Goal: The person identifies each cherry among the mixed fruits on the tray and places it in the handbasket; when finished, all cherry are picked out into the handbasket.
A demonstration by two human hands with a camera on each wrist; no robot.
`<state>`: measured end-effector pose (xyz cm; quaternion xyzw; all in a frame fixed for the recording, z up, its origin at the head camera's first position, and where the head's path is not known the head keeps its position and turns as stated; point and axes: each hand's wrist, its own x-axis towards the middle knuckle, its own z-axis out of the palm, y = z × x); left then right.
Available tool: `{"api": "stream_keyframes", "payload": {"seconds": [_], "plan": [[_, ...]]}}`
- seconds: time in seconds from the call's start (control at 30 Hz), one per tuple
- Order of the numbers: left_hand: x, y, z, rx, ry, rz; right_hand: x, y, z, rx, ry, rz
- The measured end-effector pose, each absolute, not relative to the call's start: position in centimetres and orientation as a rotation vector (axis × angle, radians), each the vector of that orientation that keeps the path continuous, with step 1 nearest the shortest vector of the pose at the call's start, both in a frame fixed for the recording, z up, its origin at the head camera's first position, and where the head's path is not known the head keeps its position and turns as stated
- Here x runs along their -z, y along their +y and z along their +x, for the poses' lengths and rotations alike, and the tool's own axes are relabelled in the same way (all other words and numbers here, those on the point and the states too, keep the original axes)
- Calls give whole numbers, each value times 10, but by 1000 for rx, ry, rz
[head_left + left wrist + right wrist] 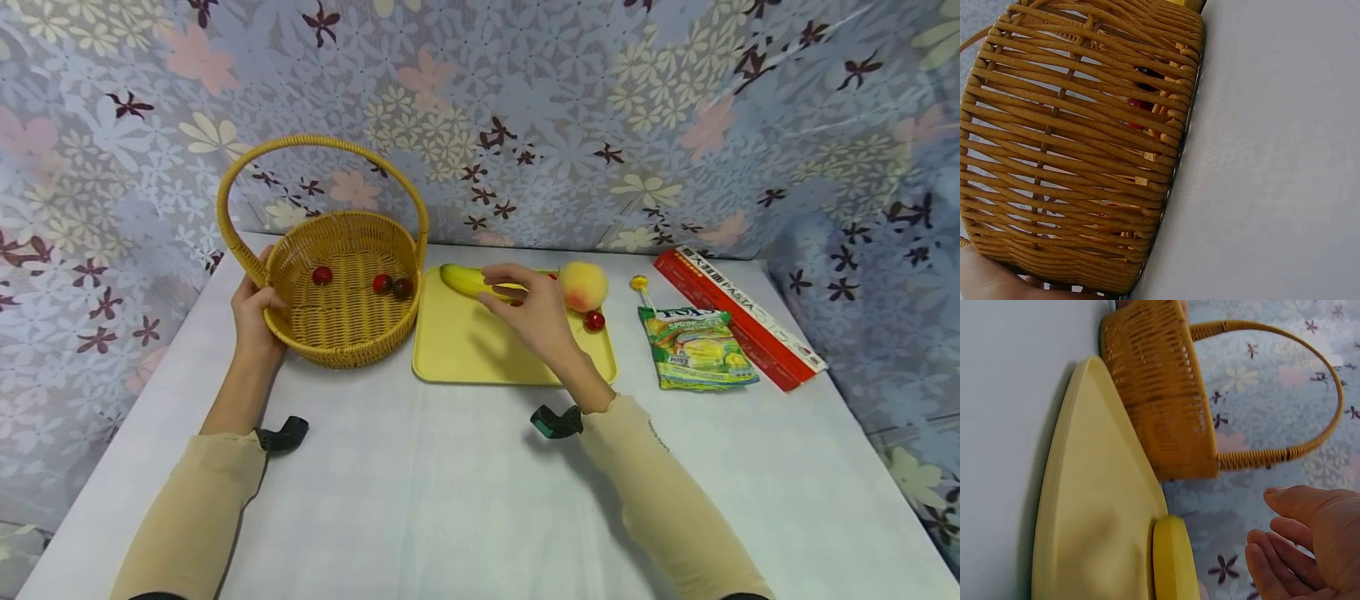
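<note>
Yellow-brown woven basket (345, 357) with a tall round handle sits at the left of the white desk (420, 483). The left hand (257, 317) grips its left rim, with the thumb over the edge. Inside are three small round cherries (322, 276), two red and one dark. Just beside the basket's right side is a flat pale yellow tray (480, 350). A long yellow banana (459, 279) lies along the tray's back edge. The right hand (531, 315) is over it, thumb and fingers apart, holding nothing. A round orange-yellow peach (583, 286) is at the tray's back right corner, with a shiny red cherry (594, 321) near it. The front of the tray shows bare yellow, and a wide bit of desk is in front. To the right are a yellow lollipop (638, 282), a green shiny packet (697, 350) and a long red and white pasta box (738, 318), whose near end is by the desk's right edge.
</note>
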<state>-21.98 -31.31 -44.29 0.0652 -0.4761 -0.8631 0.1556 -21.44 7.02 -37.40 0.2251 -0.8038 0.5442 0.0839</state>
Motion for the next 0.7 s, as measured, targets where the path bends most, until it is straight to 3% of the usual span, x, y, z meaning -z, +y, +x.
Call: {"api": "stream_keyframes", "payload": {"seconds": [0.7], "plan": [[442, -314, -219, 2486, -1368, 192, 388, 173, -203, -1396, -2352, 533]]}}
